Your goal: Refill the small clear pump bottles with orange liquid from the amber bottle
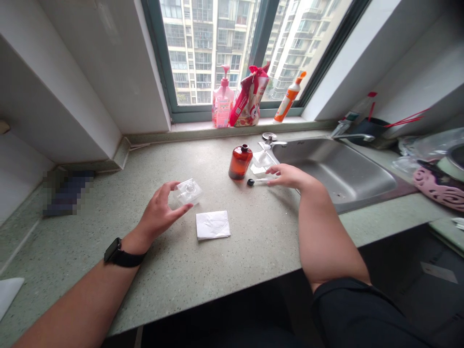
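Clear container (190, 192) pinched by left hand (161, 208); right hand's (286, 175) grip can't be told; far amber bottle (240, 162) seen uncapped, contents unclear.

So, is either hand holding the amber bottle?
No, the amber bottle stands upright on the counter between the left hand and the right hand, clear of both.

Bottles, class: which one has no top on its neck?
The amber bottle on the counter, left of the sink: its neck is bare, while the pink bottle, orange bottle and clear bottle have tops.
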Available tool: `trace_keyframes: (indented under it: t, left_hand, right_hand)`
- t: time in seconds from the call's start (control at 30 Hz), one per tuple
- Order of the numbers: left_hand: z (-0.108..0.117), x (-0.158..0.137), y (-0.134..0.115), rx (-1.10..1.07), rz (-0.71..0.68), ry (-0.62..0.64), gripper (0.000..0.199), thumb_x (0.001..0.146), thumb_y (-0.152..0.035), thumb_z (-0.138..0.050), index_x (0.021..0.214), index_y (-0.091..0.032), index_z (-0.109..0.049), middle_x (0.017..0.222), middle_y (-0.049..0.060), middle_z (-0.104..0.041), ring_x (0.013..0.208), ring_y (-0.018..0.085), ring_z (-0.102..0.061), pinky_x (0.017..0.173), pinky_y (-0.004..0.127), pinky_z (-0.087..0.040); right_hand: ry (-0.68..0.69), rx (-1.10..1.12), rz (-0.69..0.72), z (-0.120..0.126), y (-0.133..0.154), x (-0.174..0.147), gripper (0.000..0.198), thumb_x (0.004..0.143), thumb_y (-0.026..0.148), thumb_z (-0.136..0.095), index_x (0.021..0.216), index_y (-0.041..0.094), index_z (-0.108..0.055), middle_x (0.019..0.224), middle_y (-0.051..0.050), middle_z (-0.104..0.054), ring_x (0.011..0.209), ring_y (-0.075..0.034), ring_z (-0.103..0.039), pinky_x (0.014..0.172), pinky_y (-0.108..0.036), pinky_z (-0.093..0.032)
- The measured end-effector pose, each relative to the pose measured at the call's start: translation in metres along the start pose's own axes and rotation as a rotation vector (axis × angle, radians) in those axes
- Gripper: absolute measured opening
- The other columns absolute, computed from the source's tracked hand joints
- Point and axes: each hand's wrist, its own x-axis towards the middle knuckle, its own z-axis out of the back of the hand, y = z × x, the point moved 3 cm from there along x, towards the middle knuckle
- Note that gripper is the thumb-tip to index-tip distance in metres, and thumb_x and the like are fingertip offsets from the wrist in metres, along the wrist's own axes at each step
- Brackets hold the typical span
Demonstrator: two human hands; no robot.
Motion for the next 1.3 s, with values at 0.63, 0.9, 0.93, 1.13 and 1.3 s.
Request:
trace_keyframes:
  t: [0.63, 0.9, 0.93, 1.13, 1.3]
  left_hand:
    - [-0.007, 0.003, 0.017, -0.108, 0.104, 0.013, 0.065, 0.089, -0.06, -0.076, 0.141, -0.025, -0.057, 0.139, 0.011, -0.064, 0.124, 0.032, -0.068, 0.112, 0.051, -0.053]
    - [-0.008, 0.004, 0.015, -0.124, 0.132, 0.041, 0.07, 0.089, -0.054, -0.079, 0.146, -0.023, -0.053, 0.139, 0.013, -0.065, 0.127, 0.032, -0.067, 0.114, 0.052, -0.053]
    - [-0.008, 0.004, 0.015, -0.129, 0.136, 0.046, 0.071, 0.089, -0.053, -0.079, 0.148, -0.023, -0.051, 0.138, 0.013, -0.066, 0.127, 0.032, -0.066, 0.115, 0.052, -0.052]
    - [-0.005, 0.005, 0.019, -0.142, 0.168, 0.079, 0.077, 0.084, -0.052, -0.085, 0.146, -0.022, -0.05, 0.139, 0.014, -0.066, 0.128, 0.032, -0.066, 0.115, 0.052, -0.053]
    - [-0.006, 0.005, 0.02, -0.118, 0.129, 0.103, 0.074, 0.081, -0.051, -0.087, 0.141, -0.023, -0.053, 0.135, 0.014, -0.068, 0.126, 0.033, -0.068, 0.111, 0.054, -0.055]
  right_hand:
    - [-0.592, 0.721, 0.295, -0.055, 0.077, 0.014, 0.1, 0.074, 0.069, -0.086, 0.155, 0.029, -0.045, 0.15, -0.018, -0.061, 0.139, -0.036, -0.063, 0.118, -0.061, -0.052]
    - [-0.589, 0.656, 0.184, -0.093, 0.083, 0.032, 0.106, 0.073, 0.06, -0.087, 0.161, 0.029, -0.038, 0.156, -0.017, -0.058, 0.14, -0.038, -0.06, 0.122, -0.064, -0.046]
    - [-0.598, 0.643, 0.179, -0.094, 0.083, 0.032, 0.105, 0.073, 0.059, -0.087, 0.161, 0.029, -0.039, 0.155, -0.017, -0.059, 0.14, -0.037, -0.061, 0.122, -0.064, -0.045]
    - [-0.61, 0.579, 0.062, -0.092, 0.085, 0.031, 0.096, 0.068, 0.055, -0.088, 0.15, 0.024, -0.049, 0.146, -0.018, -0.067, 0.132, -0.038, -0.065, 0.117, -0.059, -0.049]
    - [-0.628, 0.542, 0.103, -0.091, 0.096, 0.029, 0.074, 0.068, 0.051, -0.086, 0.131, 0.025, -0.059, 0.126, -0.015, -0.076, 0.114, -0.035, -0.072, 0.102, -0.054, -0.058]
